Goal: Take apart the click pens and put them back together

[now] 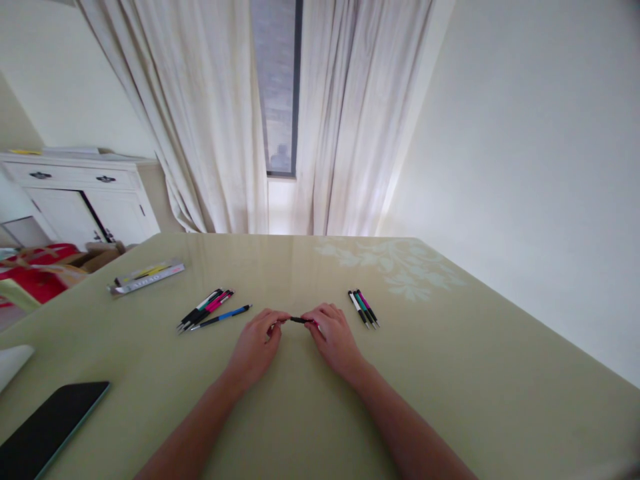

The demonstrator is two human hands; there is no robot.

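Black shows on the held pen (299, 320), right of the blue pen (223, 317) on the tabletop (300, 413), its long axis running crosswise from the left hand (256, 343), nearer the blue pen, to the right hand (334, 340), both pinching it.

held pen (299, 320) partly hidden, dark device (53, 427) cropped
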